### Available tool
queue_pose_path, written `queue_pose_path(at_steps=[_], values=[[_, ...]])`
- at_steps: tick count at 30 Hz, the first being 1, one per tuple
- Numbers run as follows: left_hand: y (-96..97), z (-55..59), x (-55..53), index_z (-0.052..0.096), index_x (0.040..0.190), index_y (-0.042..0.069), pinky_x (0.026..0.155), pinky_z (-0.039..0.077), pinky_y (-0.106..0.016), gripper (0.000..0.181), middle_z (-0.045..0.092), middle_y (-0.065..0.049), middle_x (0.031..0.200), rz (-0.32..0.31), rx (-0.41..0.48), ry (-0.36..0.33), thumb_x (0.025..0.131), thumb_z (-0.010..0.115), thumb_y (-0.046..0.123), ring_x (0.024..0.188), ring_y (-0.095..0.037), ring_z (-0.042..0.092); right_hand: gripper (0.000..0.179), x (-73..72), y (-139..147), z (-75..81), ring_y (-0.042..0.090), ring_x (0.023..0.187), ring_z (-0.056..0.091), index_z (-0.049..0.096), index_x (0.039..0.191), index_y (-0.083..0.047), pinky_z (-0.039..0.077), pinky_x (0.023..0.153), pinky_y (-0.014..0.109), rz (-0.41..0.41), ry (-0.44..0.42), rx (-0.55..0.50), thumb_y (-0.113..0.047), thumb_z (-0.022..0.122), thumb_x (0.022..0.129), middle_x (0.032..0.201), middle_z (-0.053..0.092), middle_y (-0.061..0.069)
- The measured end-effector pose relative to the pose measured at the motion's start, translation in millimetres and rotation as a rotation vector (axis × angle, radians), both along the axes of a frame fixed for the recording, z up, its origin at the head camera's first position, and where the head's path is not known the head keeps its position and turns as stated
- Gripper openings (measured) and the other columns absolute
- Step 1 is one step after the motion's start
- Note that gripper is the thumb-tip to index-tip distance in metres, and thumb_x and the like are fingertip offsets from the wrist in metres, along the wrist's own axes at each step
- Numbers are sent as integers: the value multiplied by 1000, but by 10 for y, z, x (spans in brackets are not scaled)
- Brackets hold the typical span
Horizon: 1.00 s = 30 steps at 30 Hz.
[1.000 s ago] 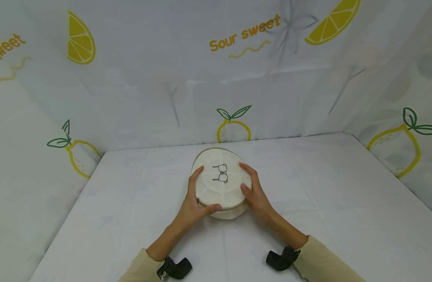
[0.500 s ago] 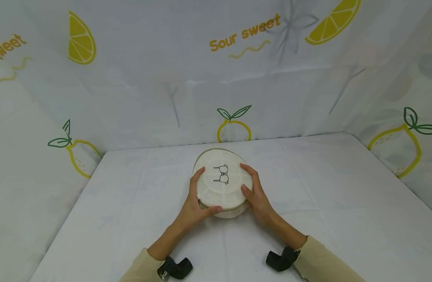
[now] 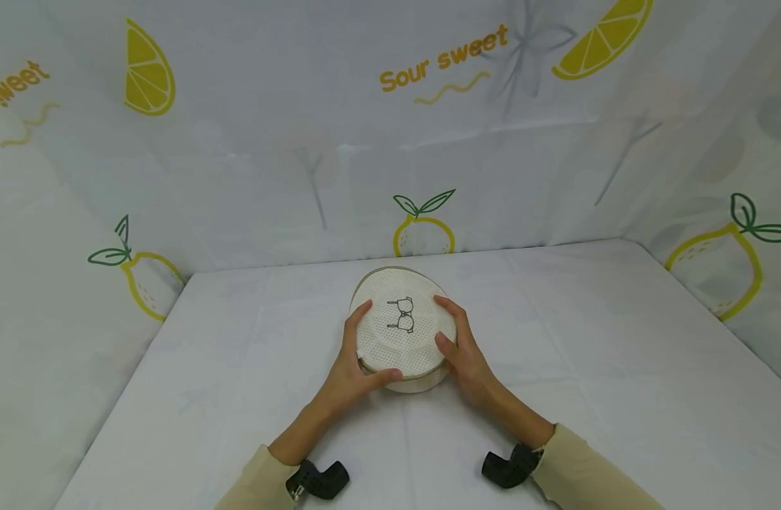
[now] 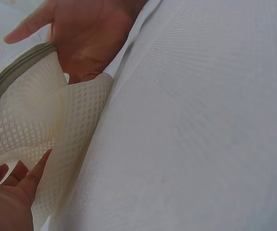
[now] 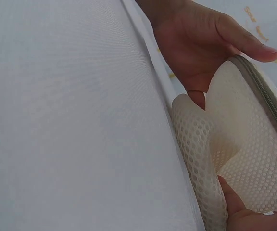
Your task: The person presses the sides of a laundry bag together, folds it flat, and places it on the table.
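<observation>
A round cream mesh laundry bag (image 3: 396, 329) with a bra-like line drawing on its top stands in the middle of the table. My left hand (image 3: 352, 375) grips its left side, thumb over the near rim and a fingertip on the upper left edge. On the right side my right hand (image 3: 469, 361) holds the bag with thumb and forefinger on the top. A green-grey zipper (image 5: 268, 103) runs round the upper edge in the right wrist view. Below it the mesh wall (image 4: 78, 120) is folded inward, and fingers (image 4: 32, 178) press into it from underneath.
A white cloth (image 3: 594, 368) covers the table. Behind and at both sides hang white cloth walls (image 3: 256, 191) printed with lemons and lettering. A black wrist mount (image 3: 320, 482) sits on the left forearm and another black mount (image 3: 510, 467) on the right.
</observation>
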<state>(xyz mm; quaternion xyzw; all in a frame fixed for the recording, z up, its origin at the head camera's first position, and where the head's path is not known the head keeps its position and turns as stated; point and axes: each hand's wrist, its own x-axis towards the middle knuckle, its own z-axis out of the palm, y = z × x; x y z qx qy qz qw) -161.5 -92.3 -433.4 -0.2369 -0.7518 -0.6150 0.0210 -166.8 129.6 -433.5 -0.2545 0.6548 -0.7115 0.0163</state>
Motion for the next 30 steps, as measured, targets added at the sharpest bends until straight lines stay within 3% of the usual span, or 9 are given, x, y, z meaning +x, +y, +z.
queue_pose_path(at_steps=[7, 20, 27, 30], values=[[-12, -24, -23, 11, 152, 35, 109, 16, -53, 106, 13, -1, 155, 1, 6, -18, 74, 82, 40, 140, -24, 18, 55, -6, 5, 14, 32, 131, 29, 13, 151, -22, 40, 97, 31, 14, -29, -14, -28, 39, 102, 154, 4, 6], [-31, -50, -59, 13, 152, 37, 107, 25, -50, 103, 17, -2, 155, -2, 26, -58, 75, 83, 31, 137, -25, 28, 53, -9, -2, 31, 31, 132, 28, 17, 151, -21, 41, 97, 31, 2, -25, 18, -19, 39, 102, 154, 7, 5], [-31, -51, -57, 13, 152, 34, 104, 31, -50, 98, 15, -4, 155, -4, 38, -57, 80, 79, 28, 135, -28, 31, 56, -13, 4, 33, 20, 142, 10, 22, 150, -21, 9, 112, 41, -102, 64, 155, -16, 46, 100, 155, 12, 3], [-32, -54, -56, 14, 152, 35, 100, 38, -47, 96, 16, -4, 155, -1, 50, -77, 81, 78, 27, 132, -28, 36, 56, -19, 6, 18, 20, 143, 9, 23, 149, -21, 4, 112, 47, -130, 85, 186, -16, 48, 99, 155, 14, 4]])
